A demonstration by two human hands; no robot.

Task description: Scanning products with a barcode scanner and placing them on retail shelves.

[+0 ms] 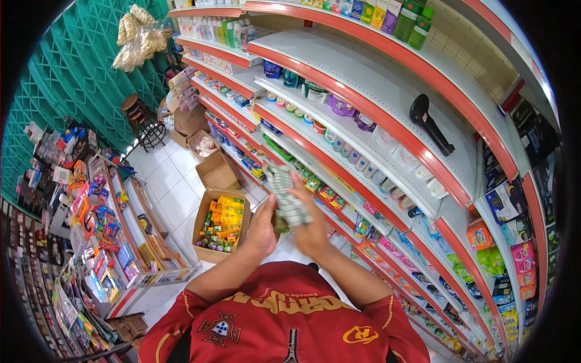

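Note:
In front of my chest my right hand (310,225) holds a folded grey-and-white striped cloth (288,195). My left hand (264,225) is closed around a small container with a green part (282,221), mostly hidden by fingers and cloth. The cloth lies against that container. Beyond my left forearm, an open cardboard box (199,231) on the floor holds yellow and orange packs (225,216) and small dark bottles. To the right runs a bare white shelf with a red edge (363,68), and a black handheld barcode scanner (430,125) lies on it.
Green bottles (414,25) and small cartons stand on the upper shelf. Pouches (341,106) and roll-on bottles (354,156) fill lower shelves. Another cardboard box (219,171) sits on the tiled floor (174,193). A snack display (106,222) stands left, near a green folding gate (86,68) and a stool (136,111).

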